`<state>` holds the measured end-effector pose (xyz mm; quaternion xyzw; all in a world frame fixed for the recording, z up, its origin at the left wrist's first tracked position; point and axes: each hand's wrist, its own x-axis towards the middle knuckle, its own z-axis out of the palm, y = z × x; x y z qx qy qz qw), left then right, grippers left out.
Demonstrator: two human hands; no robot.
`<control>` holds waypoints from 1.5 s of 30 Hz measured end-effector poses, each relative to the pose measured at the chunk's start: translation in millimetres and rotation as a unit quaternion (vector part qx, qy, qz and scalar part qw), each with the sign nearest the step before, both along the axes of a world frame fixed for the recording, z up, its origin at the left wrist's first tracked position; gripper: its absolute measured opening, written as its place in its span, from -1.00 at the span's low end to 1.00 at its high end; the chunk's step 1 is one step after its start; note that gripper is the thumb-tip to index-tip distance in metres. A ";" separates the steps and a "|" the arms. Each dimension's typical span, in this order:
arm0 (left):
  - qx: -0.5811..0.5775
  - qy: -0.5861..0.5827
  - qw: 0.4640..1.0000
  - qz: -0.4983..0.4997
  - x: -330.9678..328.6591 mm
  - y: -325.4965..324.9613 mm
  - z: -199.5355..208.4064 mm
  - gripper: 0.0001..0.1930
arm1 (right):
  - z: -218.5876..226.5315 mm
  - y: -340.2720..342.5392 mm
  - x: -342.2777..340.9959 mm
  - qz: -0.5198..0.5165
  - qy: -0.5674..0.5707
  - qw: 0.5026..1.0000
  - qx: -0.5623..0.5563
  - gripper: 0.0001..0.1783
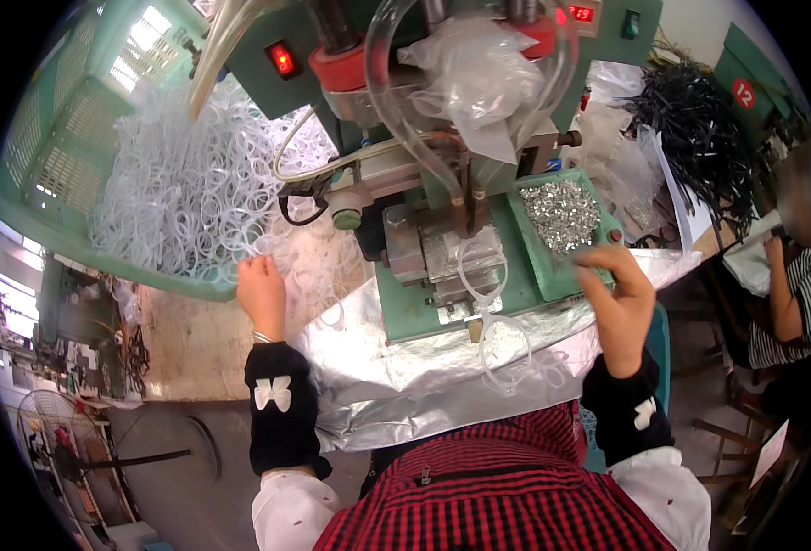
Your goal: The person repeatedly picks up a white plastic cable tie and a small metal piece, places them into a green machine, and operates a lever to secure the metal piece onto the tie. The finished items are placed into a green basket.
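My left hand (pixel 261 294) is closed, its fingertips pressed together by the near corner of a green plastic basket (pixel 167 277). Clear plastic loop straps (pixel 190 188) are heaped in the basket, and some loose ones lie close to these fingertips; what the fingers hold cannot be made out. Beside a green tray (pixel 531 266) of small shiny metal pieces (pixel 561 216), my right hand (pixel 624 303) has curled fingers, the tips slightly blurred. Anything pinched there is too small to name. Between the hands, one clear strap (pixel 483 275) hangs over the metal block of a green bench press (pixel 396 303).
Overhead are the press's hoses, red-collared columns and a clear plastic bag (pixel 479 78). Silver foil (pixel 369 404) covers the bench's front edge. Black straps (pixel 694 124) are piled at the far right, near another person (pixel 791 294). A floor fan (pixel 66 450) stands lower left.
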<state>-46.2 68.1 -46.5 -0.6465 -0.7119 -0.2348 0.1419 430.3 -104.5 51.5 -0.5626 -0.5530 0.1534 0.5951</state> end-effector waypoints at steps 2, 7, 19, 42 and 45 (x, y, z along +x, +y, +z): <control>-0.115 -0.079 0.988 -0.066 32.0 -3.2 16.7 -0.72 | 29.1 25.1 -24.1 0.060 -0.025 0.997 0.033 -0.84; 0.075 -0.147 0.966 -0.200 69.8 -28.5 26.8 -0.80 | 19.1 77.6 -65.5 0.118 0.179 0.977 0.009 -0.64; 0.204 -0.472 0.737 -0.438 196.9 -98.1 191.4 -0.85 | 38.3 58.1 -84.2 0.194 0.394 0.896 -0.065 -0.48; 0.123 -0.160 0.754 -0.625 221.1 -133.0 125.9 -0.78 | -56.0 65.6 21.1 -0.171 -0.323 0.929 -0.054 -0.82; 0.098 -0.285 0.765 -0.569 193.3 -172.5 112.7 -0.64 | -59.4 66.8 16.9 -0.165 -0.310 0.936 -0.035 -0.89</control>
